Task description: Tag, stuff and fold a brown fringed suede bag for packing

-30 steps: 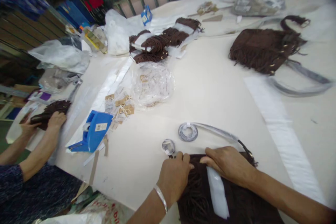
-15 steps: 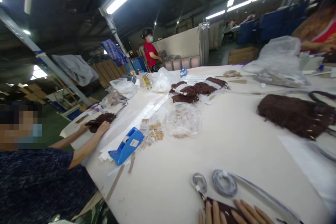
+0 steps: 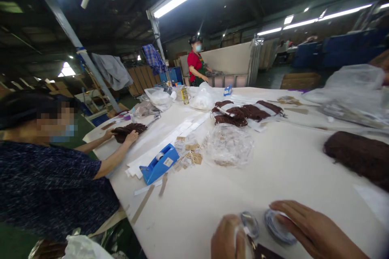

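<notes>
At the near edge of the bench (image 3: 288, 170), the right grip (image 3: 316, 230) lies open, fingers flat on the larger grey coil (image 3: 272, 230). The left grip (image 3: 227, 240) curls beside the smaller coil (image 3: 251, 223) (whether it pinches it, I cannot tell). Pressing both coils flat should stop either springing loose.

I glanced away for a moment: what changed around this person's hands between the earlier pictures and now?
Both hands left the top edge of the brown fringed bag. The right hand moved forward onto the grey coiled strap; the left hand sits beside the small clear roll. The blue tape dispenser and the co-worker's hands stayed put.
</notes>
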`<state>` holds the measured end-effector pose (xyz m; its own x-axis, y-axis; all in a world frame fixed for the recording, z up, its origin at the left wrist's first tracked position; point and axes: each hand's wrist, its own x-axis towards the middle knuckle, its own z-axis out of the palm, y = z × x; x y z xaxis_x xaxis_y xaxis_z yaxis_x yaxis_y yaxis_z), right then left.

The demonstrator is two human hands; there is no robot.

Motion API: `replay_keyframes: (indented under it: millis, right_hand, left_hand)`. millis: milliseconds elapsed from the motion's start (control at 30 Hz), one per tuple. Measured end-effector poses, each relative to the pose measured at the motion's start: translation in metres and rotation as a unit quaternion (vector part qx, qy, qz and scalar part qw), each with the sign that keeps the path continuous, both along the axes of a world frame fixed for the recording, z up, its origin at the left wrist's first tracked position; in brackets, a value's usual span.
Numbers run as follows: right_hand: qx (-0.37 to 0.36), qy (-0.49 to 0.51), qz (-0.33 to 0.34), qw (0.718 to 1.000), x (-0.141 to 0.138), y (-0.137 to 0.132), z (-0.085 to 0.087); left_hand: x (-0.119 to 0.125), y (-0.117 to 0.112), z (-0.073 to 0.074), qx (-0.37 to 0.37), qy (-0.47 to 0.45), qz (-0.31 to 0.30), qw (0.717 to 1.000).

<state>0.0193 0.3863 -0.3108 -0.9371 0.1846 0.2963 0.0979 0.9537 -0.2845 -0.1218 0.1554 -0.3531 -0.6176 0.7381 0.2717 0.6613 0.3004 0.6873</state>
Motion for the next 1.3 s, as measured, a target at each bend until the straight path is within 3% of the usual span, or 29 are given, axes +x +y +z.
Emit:
replay_keyframes:
  millis: [67,133,233,300,367,467,567,667,767,900,1100,1200,1300]
  right_hand:
    - [-0.005,-0.011,0.018,1.0,-0.045,0.013,0.023]
    - [-0.018,0.008,0.026,0.999,-0.094,0.03,0.038]
    - [-0.057,0.048,-0.014,0.997,-0.166,0.052,0.051]
    - [-0.072,0.05,-0.025,0.996,-0.208,0.054,0.05]
    - [-0.086,0.02,0.039,0.995,-0.241,0.045,0.038]
    - [-0.098,-0.054,0.152,0.982,-0.28,0.02,0.003]
    - [-0.084,-0.096,0.101,0.987,-0.312,0.0,-0.034]
    - [-0.083,-0.1,0.055,0.99,-0.338,-0.01,-0.054]
    - [-0.087,-0.103,0.017,0.991,-0.35,-0.014,-0.056]
    - [-0.112,-0.111,-0.007,0.987,-0.344,-0.017,-0.047]
    - [-0.198,-0.125,0.032,0.972,-0.31,-0.012,-0.014]
    - [-0.256,-0.149,0.078,0.952,-0.286,-0.007,0.017]
    - [-0.39,-0.206,0.145,0.886,-0.257,-0.003,0.053]
  left_hand:
    - [-0.042,0.015,0.022,0.014,-0.026,0.059,0.998]
    - [-0.075,0.033,0.027,0.022,-0.027,0.072,0.997]
    - [-0.098,0.062,0.006,0.021,-0.029,0.083,0.996]
    - [-0.104,0.077,-0.014,0.019,-0.031,0.1,0.994]
    - [-0.112,0.085,-0.027,0.023,-0.037,0.11,0.993]
    - [-0.141,0.085,-0.03,0.029,-0.048,0.16,0.986]
    - [-0.178,0.077,-0.027,0.004,-0.023,0.257,0.966]
    - [-0.197,0.071,-0.029,-0.01,-0.008,0.278,0.96]
    - [-0.198,0.07,-0.034,0.014,-0.019,0.288,0.957]
    - [-0.198,0.07,-0.038,0.05,-0.05,0.308,0.949]
    - [-0.203,0.062,-0.036,0.111,-0.096,0.325,0.934]
    - [-0.191,0.051,-0.017,0.155,-0.083,0.334,0.926]
    - [-0.164,0.038,0.021,0.158,-0.023,0.245,0.956]
